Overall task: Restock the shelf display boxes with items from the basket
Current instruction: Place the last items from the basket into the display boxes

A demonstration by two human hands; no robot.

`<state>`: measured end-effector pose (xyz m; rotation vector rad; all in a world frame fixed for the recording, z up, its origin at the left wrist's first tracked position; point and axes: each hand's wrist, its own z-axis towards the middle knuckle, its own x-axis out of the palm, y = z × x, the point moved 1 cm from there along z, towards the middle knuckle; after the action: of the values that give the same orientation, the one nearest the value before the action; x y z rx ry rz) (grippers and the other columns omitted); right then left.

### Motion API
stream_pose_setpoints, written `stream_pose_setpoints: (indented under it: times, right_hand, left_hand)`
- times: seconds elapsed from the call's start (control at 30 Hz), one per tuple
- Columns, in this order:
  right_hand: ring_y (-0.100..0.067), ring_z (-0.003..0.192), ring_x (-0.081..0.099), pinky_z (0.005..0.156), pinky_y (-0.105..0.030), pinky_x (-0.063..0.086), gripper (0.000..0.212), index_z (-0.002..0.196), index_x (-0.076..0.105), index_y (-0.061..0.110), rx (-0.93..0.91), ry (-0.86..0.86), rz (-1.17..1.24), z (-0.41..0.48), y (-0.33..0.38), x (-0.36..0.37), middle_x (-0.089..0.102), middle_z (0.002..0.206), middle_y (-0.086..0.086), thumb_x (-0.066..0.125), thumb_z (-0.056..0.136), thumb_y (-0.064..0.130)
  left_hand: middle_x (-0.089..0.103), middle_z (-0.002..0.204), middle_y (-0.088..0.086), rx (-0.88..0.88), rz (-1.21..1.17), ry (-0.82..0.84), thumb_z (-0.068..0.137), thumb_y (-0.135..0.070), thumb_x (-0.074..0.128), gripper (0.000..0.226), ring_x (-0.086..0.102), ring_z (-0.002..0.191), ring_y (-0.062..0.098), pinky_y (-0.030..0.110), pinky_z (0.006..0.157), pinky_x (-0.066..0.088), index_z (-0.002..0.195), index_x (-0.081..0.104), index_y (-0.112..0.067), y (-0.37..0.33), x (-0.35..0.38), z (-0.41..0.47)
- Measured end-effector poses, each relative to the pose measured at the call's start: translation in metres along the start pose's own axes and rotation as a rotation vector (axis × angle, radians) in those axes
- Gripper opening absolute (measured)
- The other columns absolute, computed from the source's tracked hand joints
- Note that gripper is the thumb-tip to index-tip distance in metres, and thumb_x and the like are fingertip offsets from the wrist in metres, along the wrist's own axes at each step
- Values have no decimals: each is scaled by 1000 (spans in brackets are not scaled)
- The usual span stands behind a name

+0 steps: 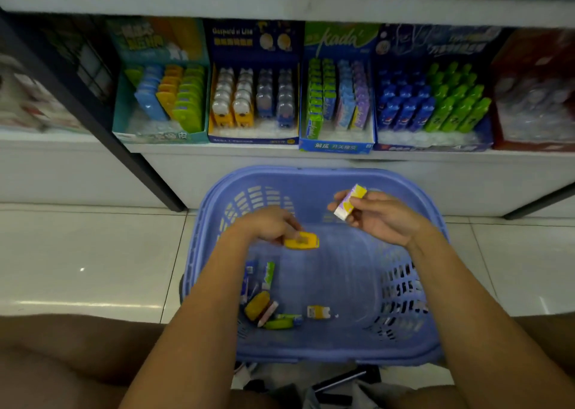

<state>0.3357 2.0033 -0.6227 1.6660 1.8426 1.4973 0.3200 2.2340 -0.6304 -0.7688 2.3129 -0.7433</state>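
A purple plastic basket (314, 178) sits on the floor before the shelf. My left hand (267, 223) grips a small yellow item (301, 241) above the basket's middle. Higher and to the right, my right hand (378, 217) pinches a small purple, yellow and white box (350, 201). Several small items (267, 309) lie in the basket's near left corner, among them a yellow and white one (317, 311). On the shelf stand display boxes: a teal box (161, 136), a dark blue box (253, 139), a blue "kada" box (336, 146) and a navy box (432, 147).
A red display box (529, 145) stands at the shelf's far right. A dark shelf post (102, 122) slants down at the left. White floor tiles (77, 253) surround the basket. My knees fill the bottom corners of the view.
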Motion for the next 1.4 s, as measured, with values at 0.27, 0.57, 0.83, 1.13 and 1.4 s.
stream_pose_setpoints:
  times: [0.27,0.57,0.83,1.13,1.4]
  right_hand:
    - [-5,42,40,40,-16,33,32,61,55,23,-438,-354,-523,1,79,53,48,48,10,66,66,53]
    - [3,51,58,52,-14,46,10,93,64,17,-746,-611,-674,34,128,66,63,69,7,69,85,21]
    - [5,56,60,57,-7,48,11,97,67,13,-712,-715,-777,25,130,33,66,77,7,67,86,14]
    - [5,68,57,66,-6,47,16,89,65,28,-717,-697,-1131,21,131,23,61,75,18,74,79,19]
    - [2,67,59,63,-1,44,16,90,72,17,-560,-592,-1243,29,140,13,65,83,3,77,75,19]
  left_hand:
    - [63,82,1,334,-598,-103,94,-9,53,13,56,67,7,16,53,46,91,64,-15,-51,-59,-60]
    - [74,81,1,499,-792,-357,68,-37,69,23,67,77,12,31,81,45,82,77,-21,-42,-82,-70]
    - [69,74,5,488,-1133,-313,93,-35,54,27,69,72,19,29,61,58,88,66,-11,-65,-71,-54]
    - [66,65,3,359,-1088,-251,101,-31,40,29,63,56,14,24,46,51,96,60,-10,-87,-47,-42]
    - [69,84,10,315,-1150,-212,103,-30,33,39,67,75,20,32,63,59,103,63,-5,-89,-45,-39]
